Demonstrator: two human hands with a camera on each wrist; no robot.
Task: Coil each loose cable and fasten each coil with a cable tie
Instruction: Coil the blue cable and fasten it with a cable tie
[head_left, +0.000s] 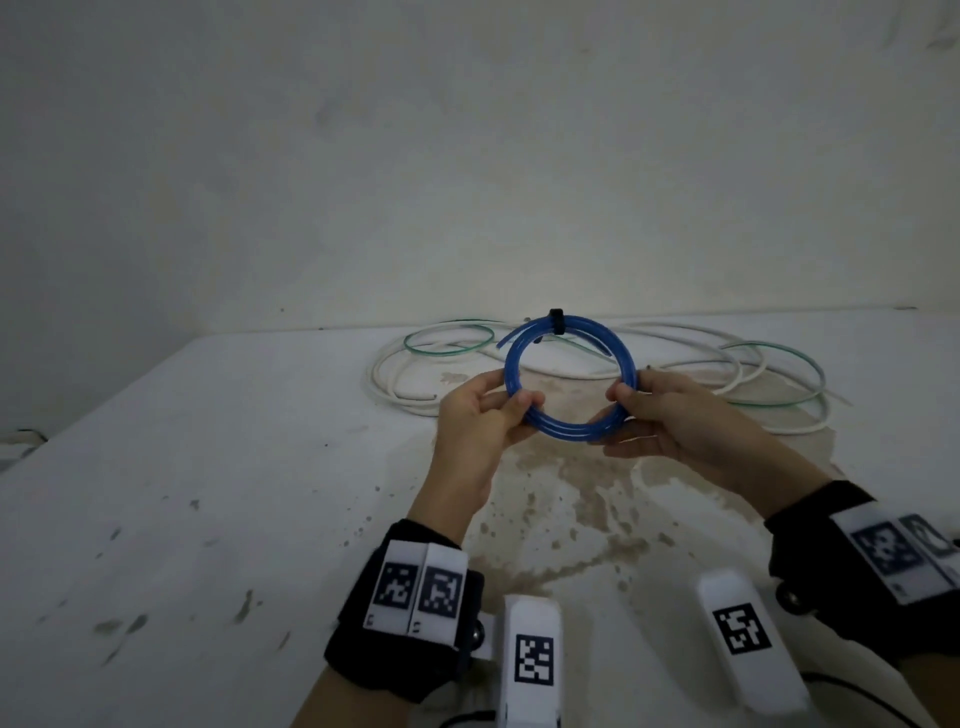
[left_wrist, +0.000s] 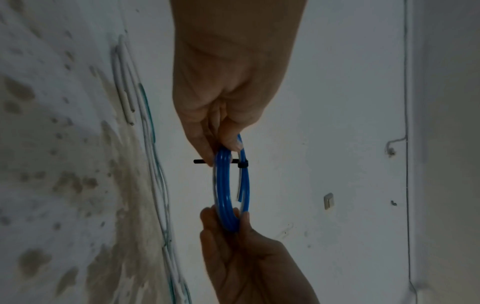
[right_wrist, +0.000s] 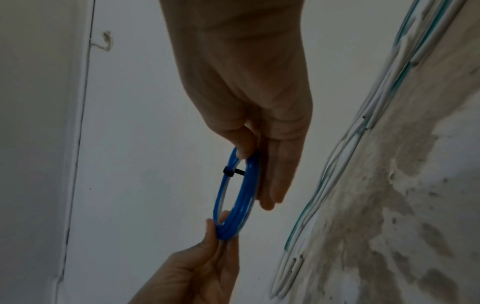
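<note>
A blue cable coil (head_left: 570, 382) is held upright above the table, between both hands. A black cable tie (head_left: 556, 320) wraps the strands at the top of the coil, its tail sticking out. My left hand (head_left: 519, 408) pinches the coil's left side between thumb and fingers. At the right side my right hand (head_left: 621, 413) pinches it too, thumb in front and fingers behind. The left wrist view shows the coil (left_wrist: 223, 185) edge-on with the tie (left_wrist: 242, 164). In the right wrist view the coil (right_wrist: 244, 197) and tie (right_wrist: 228, 171) appear again.
Behind the coil, a loose white cable (head_left: 400, 384) and a thin green cable (head_left: 449, 338) sprawl across the far part of the stained white table (head_left: 208, 467). A bare wall rises just behind the table. A wall switch (left_wrist: 328, 201) shows in the left wrist view.
</note>
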